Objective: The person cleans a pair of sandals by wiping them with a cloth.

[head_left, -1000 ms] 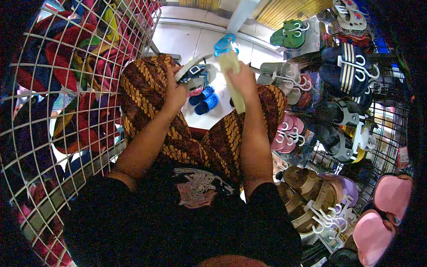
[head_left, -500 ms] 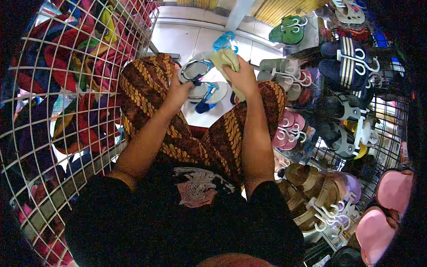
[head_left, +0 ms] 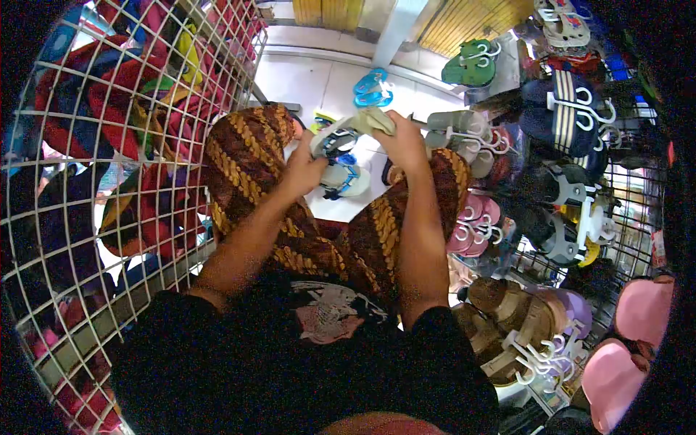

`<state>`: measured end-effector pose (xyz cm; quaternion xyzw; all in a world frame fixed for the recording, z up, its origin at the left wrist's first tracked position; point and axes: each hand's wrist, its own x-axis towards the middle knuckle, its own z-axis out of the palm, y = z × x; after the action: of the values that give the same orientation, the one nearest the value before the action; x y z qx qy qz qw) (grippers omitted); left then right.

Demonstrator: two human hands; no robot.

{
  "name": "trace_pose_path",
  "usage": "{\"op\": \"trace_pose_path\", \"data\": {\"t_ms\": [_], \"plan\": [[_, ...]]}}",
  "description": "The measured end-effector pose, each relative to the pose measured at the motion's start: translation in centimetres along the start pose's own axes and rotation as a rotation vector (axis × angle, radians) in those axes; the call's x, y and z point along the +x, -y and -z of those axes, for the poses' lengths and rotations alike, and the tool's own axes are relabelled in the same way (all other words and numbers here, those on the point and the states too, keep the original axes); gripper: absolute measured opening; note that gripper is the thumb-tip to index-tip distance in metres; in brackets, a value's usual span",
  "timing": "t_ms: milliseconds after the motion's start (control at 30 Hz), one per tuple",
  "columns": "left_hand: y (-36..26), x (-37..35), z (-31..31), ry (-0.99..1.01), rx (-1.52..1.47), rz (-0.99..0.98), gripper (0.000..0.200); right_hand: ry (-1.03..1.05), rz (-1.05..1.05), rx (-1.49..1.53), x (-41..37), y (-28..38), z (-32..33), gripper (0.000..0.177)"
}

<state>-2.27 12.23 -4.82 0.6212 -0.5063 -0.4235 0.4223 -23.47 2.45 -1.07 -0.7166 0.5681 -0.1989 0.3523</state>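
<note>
My left hand is closed around a grey and blue strapped sandal, gripping it by its near end. The sandal is tilted, with its pale sole edge toward me. Its far end meets a light green cloth bunched in my closed right hand. Just below the held sandal is a second sandal of the same kind, with light blue straps. Both hands are over the white floor between my knees, which are covered by brown patterned fabric.
Blue flip-flops lie on the floor ahead. A white wire grid with colourful footwear behind it rises at my left. Racks at my right hold pink sandals, brown sandals and green clogs on white hooks.
The held sandal has tipped from showing its top to showing its sole edge. My right hand and the cloth have moved down against it. The second sandal now sits lower in view.
</note>
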Motion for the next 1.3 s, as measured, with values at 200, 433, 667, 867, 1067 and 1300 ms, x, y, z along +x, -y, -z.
{"op": "trace_pose_path", "data": {"t_ms": [200,433,667,867,1067,1300], "plan": [[2.6,0.9,0.7,0.046,0.047,-0.005,0.036,-0.046,-0.062,-0.139,0.4,1.3,-0.4,0.038],[2.6,1.4,0.3,0.062,0.021,0.026,0.036,-0.267,0.104,-0.130,1.2,-0.2,-2.8,0.030],[1.7,0.7,0.2,0.022,0.053,-0.039,0.032,-0.289,0.088,-0.282,0.8,0.3,-2.6,0.030],[-1.0,0.6,0.3,0.113,0.074,0.045,0.032,-0.284,0.270,-0.203,0.8,-0.1,-2.2,0.030],[-1.9,0.9,0.2,0.156,0.132,0.031,0.032,-0.278,0.167,-0.278,1.1,-0.4,-2.4,0.034],[-0.3,1.6,-0.1,0.110,-0.238,0.061,0.036,-0.297,0.057,-0.047,1.8,-1.3,-3.1,0.040]]}}
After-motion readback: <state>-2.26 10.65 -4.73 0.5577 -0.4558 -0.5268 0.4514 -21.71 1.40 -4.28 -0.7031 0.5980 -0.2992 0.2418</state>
